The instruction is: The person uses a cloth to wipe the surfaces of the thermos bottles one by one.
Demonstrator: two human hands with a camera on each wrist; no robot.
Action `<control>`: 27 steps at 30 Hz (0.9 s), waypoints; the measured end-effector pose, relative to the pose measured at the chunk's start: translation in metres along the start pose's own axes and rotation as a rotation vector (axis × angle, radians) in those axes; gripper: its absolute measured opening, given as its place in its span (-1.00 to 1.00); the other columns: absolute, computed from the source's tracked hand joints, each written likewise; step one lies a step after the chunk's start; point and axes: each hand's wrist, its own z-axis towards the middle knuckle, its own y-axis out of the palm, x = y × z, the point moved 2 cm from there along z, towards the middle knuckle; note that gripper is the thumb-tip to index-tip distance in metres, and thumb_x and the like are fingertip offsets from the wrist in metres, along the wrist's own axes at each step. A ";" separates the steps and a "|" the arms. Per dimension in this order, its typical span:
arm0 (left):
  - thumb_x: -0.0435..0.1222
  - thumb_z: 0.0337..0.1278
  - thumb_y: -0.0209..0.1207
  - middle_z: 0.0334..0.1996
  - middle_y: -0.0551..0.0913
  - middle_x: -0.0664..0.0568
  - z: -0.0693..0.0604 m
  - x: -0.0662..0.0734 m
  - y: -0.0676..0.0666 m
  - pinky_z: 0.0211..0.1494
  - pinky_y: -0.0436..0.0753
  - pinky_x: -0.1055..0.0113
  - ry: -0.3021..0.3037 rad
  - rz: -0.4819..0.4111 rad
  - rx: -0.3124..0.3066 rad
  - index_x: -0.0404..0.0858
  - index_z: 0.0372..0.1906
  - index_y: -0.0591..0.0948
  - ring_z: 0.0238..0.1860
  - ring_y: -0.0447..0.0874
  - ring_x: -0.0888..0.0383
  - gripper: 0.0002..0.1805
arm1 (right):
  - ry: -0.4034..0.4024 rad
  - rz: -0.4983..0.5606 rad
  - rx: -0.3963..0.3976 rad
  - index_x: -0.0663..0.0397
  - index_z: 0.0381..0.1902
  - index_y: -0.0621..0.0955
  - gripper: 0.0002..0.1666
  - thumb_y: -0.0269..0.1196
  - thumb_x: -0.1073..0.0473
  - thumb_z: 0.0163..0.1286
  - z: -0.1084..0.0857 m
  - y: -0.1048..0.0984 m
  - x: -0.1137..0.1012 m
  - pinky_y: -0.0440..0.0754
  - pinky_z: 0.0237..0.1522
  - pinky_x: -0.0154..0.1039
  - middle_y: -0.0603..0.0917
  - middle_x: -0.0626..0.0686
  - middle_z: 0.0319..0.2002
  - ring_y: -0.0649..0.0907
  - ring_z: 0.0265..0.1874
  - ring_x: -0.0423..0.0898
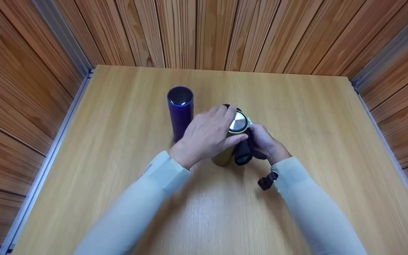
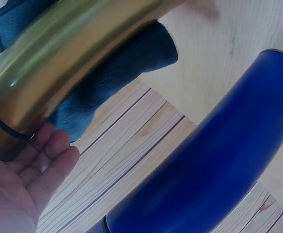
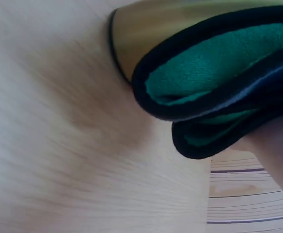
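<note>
A gold thermos bottle point(image 1: 221, 158) stands upright on the table, its silver lid top point(image 1: 238, 122) facing up. My left hand point(image 1: 209, 134) grips it near the top, fingers curled round the lid end, as the left wrist view also shows with the hand point(image 2: 30, 179) at the band below the lid. Against the bottle's right side, my right hand point(image 1: 263, 141) holds a folded dark cloth point(image 1: 243, 152). Its green inner face point(image 3: 195, 68) shows in the right wrist view. The cloth hides part of the right fingers and the bottle's side.
To the left of the gold bottle stands a blue-purple bottle point(image 1: 181, 120), close behind my left hand. Wooden plank walls point(image 1: 213, 33) enclose the back and sides of the table point(image 1: 313, 117). A black strap end point(image 1: 267, 181) hangs by my right wrist.
</note>
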 end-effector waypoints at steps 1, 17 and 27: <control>0.36 0.43 -0.20 -0.01 0.64 -0.04 0.000 0.000 0.000 -0.21 0.68 0.27 0.002 -0.001 -0.001 -0.24 0.35 0.38 -0.14 0.61 0.08 -0.18 | 0.013 -0.020 0.005 -0.07 -0.16 0.62 -0.51 -0.30 0.12 0.60 0.001 -0.001 0.002 0.53 -0.10 -0.33 0.60 -0.09 -0.33 0.59 -0.30 -0.19; 0.36 0.44 -0.20 -0.01 0.65 -0.04 0.000 0.000 0.001 -0.17 0.69 0.27 0.012 -0.002 0.024 -0.25 0.34 0.40 -0.12 0.62 0.08 -0.18 | -0.126 -0.053 0.118 -0.01 0.47 0.38 -0.52 -0.08 0.12 0.68 -0.005 0.000 0.010 0.39 0.22 -0.16 0.59 -0.05 -0.06 0.53 0.00 -0.09; 0.35 0.43 -0.15 -0.01 0.67 -0.04 -0.001 0.000 0.003 -0.19 0.70 0.24 0.018 0.010 0.065 -0.26 0.32 0.41 -0.09 0.66 0.08 -0.19 | -0.105 0.007 -0.014 -0.01 0.10 0.59 -0.67 -0.06 0.07 0.64 -0.007 -0.002 0.000 0.55 -0.03 -0.23 0.64 -0.04 -0.20 0.61 -0.19 -0.13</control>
